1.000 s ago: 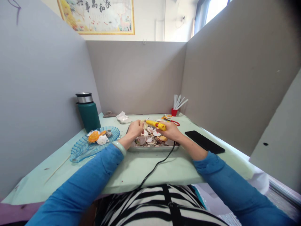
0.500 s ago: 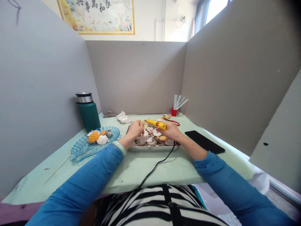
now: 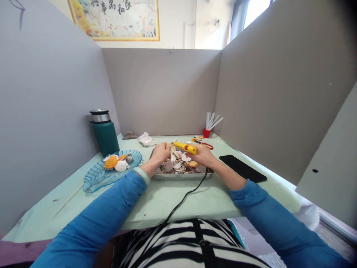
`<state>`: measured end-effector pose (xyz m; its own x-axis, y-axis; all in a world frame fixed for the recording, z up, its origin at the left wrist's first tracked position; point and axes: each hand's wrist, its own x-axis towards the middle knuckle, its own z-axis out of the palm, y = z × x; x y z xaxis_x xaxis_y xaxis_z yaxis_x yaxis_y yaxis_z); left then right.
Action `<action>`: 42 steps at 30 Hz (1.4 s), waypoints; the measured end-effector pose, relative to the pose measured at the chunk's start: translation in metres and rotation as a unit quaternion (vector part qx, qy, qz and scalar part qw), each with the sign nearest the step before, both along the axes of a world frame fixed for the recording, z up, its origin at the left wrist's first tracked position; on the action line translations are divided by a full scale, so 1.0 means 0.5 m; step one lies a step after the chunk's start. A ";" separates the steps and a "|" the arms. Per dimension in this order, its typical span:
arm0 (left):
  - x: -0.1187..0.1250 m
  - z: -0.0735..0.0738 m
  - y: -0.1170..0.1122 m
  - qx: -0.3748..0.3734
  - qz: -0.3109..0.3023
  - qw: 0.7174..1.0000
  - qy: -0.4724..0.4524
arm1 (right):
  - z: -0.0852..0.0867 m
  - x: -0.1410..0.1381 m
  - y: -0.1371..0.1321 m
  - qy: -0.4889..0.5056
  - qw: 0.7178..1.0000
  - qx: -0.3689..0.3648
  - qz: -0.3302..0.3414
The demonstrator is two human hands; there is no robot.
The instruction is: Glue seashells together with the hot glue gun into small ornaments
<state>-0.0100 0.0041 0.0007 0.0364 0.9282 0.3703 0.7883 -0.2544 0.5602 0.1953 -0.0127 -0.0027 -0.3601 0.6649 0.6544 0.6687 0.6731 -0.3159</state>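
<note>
Right hand wrapped around a yellow glue gun, I point its nozzle left toward my left hand, whose fingers are pinched on a pale yellowish piece, too small for me to make out. My hands are apart, both above the metal tray, which is heaped with seashells and sits mid-bench. From the gun a black cord runs across the near edge. To the left, a blue fluted plate carries an orange shell and a white shell, with a green flask just beyond. At far right, white glue sticks stand fanned in a red cup, near red-handled scissors; a flat black slab lies right of my right hand.
</note>
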 end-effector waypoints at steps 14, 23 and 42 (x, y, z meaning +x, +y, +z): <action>-0.002 -0.002 0.002 0.011 -0.008 1.000 0.002 | 0.002 0.000 -0.002 -0.006 1.000 0.003 -0.013; 0.001 0.002 -0.004 0.006 -0.005 1.000 -0.001 | 0.000 0.001 0.000 0.001 1.000 0.002 -0.005; -0.001 0.003 -0.003 -0.009 -0.001 1.000 -0.010 | 0.001 0.000 -0.001 -0.004 1.000 0.002 0.003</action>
<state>-0.0103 0.0027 0.0019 0.0314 0.9348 0.3538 0.7766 -0.2457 0.5801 0.1956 -0.0131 -0.0023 -0.3687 0.6608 0.6537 0.6672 0.6779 -0.3089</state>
